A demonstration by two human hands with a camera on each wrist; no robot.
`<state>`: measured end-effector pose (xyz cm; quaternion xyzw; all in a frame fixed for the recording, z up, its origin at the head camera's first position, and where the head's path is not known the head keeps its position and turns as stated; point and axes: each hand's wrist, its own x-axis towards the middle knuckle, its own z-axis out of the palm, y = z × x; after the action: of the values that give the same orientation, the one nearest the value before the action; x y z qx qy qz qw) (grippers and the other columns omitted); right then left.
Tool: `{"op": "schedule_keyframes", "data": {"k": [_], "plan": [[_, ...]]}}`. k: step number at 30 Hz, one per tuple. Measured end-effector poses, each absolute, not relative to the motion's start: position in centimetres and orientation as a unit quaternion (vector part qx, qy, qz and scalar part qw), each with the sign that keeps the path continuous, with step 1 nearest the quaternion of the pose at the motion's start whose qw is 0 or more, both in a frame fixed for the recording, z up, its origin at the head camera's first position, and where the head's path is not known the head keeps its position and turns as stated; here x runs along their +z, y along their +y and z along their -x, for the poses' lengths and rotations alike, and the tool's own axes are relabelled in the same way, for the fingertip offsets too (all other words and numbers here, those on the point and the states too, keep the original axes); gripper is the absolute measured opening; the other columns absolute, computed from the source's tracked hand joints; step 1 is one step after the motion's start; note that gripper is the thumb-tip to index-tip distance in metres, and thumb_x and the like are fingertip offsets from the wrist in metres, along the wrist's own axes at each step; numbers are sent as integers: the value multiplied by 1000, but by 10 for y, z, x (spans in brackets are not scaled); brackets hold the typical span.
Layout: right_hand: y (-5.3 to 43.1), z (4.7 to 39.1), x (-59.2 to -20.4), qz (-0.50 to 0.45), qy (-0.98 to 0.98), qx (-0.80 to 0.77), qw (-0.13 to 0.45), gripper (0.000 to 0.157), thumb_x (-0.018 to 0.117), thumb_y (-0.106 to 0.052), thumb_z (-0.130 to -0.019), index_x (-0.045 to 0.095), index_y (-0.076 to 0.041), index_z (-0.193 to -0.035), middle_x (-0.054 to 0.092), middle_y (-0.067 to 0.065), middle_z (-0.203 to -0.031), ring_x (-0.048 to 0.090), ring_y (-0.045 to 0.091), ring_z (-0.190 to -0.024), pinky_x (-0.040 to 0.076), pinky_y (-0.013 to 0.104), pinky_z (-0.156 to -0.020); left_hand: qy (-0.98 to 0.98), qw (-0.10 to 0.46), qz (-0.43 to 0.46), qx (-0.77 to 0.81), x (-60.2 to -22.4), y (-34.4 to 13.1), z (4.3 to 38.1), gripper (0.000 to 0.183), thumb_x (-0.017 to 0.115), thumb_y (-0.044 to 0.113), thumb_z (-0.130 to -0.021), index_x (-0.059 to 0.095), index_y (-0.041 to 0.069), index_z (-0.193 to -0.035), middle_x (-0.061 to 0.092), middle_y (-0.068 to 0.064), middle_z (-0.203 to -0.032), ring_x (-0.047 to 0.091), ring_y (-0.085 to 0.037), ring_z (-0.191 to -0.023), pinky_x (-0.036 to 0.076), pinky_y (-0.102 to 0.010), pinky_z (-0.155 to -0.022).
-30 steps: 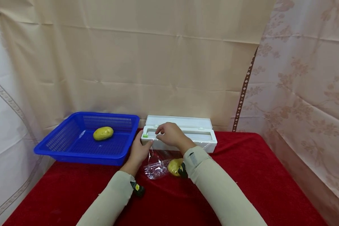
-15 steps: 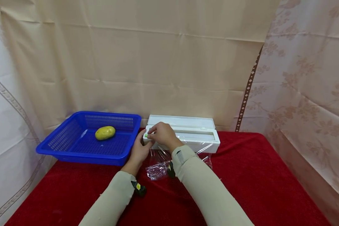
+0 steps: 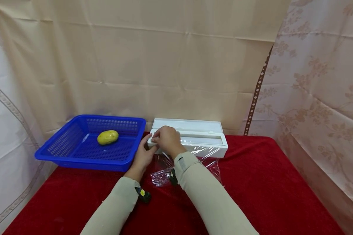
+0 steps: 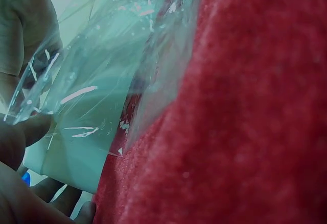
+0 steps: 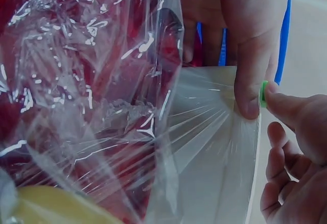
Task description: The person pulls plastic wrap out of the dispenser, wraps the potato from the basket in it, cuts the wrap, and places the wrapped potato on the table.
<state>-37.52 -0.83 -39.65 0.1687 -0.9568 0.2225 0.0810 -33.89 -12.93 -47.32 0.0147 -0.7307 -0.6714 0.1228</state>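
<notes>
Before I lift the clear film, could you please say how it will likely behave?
The clear film will probably flop, since it lies crumpled over the red cloth. It may pull unevenly, as creases fan out from where the left hand presses it. It might drag the yellow potato, which appears partly covered by it.

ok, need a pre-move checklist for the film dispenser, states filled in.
1. Dispenser lid raised: ok.
2. Left hand gripping the film dispenser's left end: ok.
3. Right hand on the green slider: ok, touching it.
4. Cling film smooth: not ok, creases fan out near the left thumb.
5. Near potato fully covered by film: cannot tell, only partly visible in the right wrist view.
6. Other potato inside the blue basket: ok.
</notes>
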Motion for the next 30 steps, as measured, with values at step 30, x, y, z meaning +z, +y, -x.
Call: {"op": "schedule_keyframes", "data": {"k": [30], "plan": [[16, 374, -398, -165, -965, 188, 73, 14, 75, -43, -94, 82, -31, -91, 78, -8, -98, 68, 22, -98, 48, 47, -89, -720, 107, -9, -685, -477, -133, 341, 68, 70, 3, -96, 40, 6, -157, 45, -24, -156, 50, -35, -136, 42, -14, -91]]}}
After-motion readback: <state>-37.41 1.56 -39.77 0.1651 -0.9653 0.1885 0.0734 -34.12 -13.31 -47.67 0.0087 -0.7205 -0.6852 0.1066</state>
